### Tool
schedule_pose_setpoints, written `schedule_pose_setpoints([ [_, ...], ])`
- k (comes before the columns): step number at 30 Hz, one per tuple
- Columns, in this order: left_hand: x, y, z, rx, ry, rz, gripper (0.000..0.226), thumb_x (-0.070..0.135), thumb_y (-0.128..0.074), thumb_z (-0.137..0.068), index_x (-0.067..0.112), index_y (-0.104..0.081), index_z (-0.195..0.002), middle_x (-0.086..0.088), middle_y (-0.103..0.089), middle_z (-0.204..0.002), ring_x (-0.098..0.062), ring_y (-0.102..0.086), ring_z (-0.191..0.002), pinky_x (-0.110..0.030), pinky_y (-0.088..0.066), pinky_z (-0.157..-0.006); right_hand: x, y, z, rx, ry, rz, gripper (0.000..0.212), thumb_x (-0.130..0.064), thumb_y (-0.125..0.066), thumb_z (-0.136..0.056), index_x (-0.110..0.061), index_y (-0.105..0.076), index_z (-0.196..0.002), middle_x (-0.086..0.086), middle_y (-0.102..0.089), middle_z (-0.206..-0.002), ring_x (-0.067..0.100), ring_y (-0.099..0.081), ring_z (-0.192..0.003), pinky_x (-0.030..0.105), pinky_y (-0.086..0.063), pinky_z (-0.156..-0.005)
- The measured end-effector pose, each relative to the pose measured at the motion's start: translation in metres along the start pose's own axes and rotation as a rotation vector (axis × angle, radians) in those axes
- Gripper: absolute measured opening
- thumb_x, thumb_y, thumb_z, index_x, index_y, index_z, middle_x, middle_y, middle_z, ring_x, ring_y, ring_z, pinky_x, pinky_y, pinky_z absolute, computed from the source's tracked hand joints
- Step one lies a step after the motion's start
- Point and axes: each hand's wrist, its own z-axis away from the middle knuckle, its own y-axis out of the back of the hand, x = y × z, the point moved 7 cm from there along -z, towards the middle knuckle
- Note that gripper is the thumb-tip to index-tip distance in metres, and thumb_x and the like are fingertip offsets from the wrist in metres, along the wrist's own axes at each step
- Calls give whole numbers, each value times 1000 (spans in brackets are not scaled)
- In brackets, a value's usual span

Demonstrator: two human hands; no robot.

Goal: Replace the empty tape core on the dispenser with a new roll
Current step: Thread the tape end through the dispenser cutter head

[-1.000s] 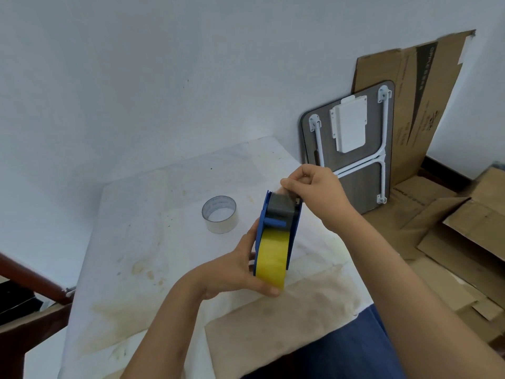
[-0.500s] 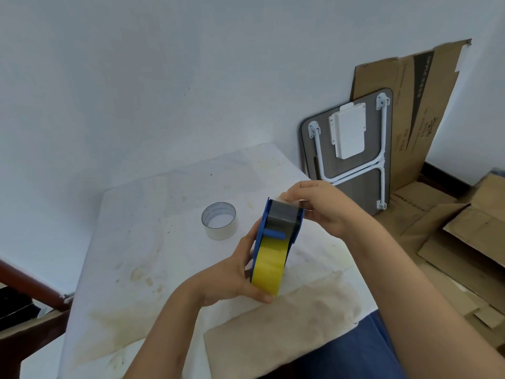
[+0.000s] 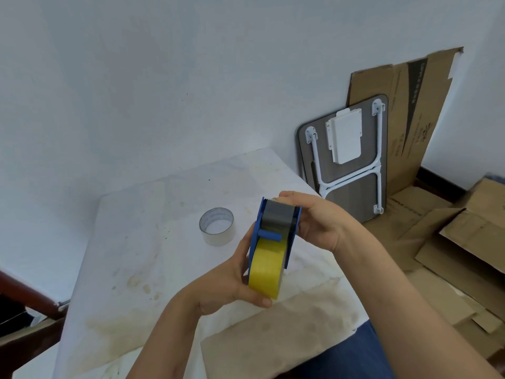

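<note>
At the far left edge of the frame a dark reddish-brown wooden rail slants down toward the corner of the bench, whose top is covered in stained white paper and fills the lower left and centre. On that paper, a little left of centre, an empty clear tape core with a whitish inner ring stands on its flat end, apart from both hands.

Just right of it, held in the air above the bench, is the blue plastic tape dispenser, seen edge-on with its grey roller part uppermost. A roll of yellow tape sits between the blue side plates in the lower half, under a short blue crossbar. The left hand comes up from the lower centre and is closed around the bottom of the dispenser, thumb pressed under the yellow roll and fingers wrapped on its far left side. The right hand reaches in from the lower right and is clamped on the upper end of the dispenser, fingertips curled over its top edge.

A tan sheet of stained cardboard lies on the bench's near edge. In the right of the frame a folded grey lap table with white legs leans on the wall, with flattened brown cardboard boxes behind it and on the floor.
</note>
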Motion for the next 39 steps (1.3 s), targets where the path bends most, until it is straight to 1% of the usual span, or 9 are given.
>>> schedule_pose_setpoints([
  [5,8,-1,-2,-31,-28,17,120,-15,-76,-74,53,-13,-149,13,-54,-142,-12,-57,-127,-36,-54,-95,-3,1,0,-6,-28,-90,9,-9,-62,-87,-15,-66,-82,2,-68,-74,18,-63,-71,30,-53,-66],
  [9,14,-5,-3,-90,-39,45,113,-22,-70,-75,46,-18,-150,9,-56,-140,-17,-57,-127,-36,-52,-96,-2,2,-1,-18,-54,-139,9,-18,-71,-79,-15,-73,-87,9,-72,-91,26,-67,-88,41,-54,-85],
  [13,13,-6,-2,-103,-39,87,109,-26,-65,-76,39,-20,-151,7,-57,-139,-18,-58,-126,-35,-53,-95,-5,-2,3,-50,-54,-150,17,-22,-74,-65,-12,-80,-78,10,-76,-84,23,-71,-77,39,-57,-80],
  [18,14,-3,-4,-43,-36,65,114,-18,-74,-75,52,-20,-148,7,-52,-145,-19,-54,-130,-42,-53,-99,1,4,0,41,-99,-231,9,-9,-66,-83,-11,-69,-91,8,-72,-79,26,-66,-79,41,-55,-77],
  [23,12,-2,-5,-7,-46,87,116,-20,-73,-75,53,-20,-148,9,-54,-142,-18,-55,-129,-41,-54,-97,2,2,0,91,-66,-242,17,-7,-63,-88,-10,-66,-104,10,-70,-91,25,-65,-85,42,-53,-88],
  [28,8,-4,-2,-58,-62,179,110,-28,-64,-76,45,-25,-148,5,-56,-141,-20,-58,-125,-36,-53,-93,-2,1,0,62,10,-180,15,-13,-66,-86,-14,-71,-101,4,-75,-90,22,-67,-85,38,-56,-79],
  [30,7,-4,-1,-76,-64,194,107,-29,-62,-76,42,-26,-148,8,-60,-136,-18,-59,-124,-34,-53,-92,-1,1,0,58,10,-157,16,-19,-68,-86,-13,-73,-100,7,-74,-99,23,-68,-88,38,-59,-77],
  [34,8,-5,-1,-87,-82,213,105,-25,-64,-75,41,-28,-148,6,-59,-138,-21,-58,-126,-35,-53,-93,1,1,2,71,0,-105,24,-35,-68,-86,-13,-75,-92,8,-74,-95,23,-70,-86,36,-61,-72],
  [39,9,-4,-1,-60,-88,233,104,-20,-65,-75,38,-24,-150,7,-59,-138,-21,-58,-125,-39,-53,-97,0,1,1,98,60,-141,23,-31,-62,-92,-13,-77,-90,6,-73,-95,23,-67,-91,44,-54,-90],
])
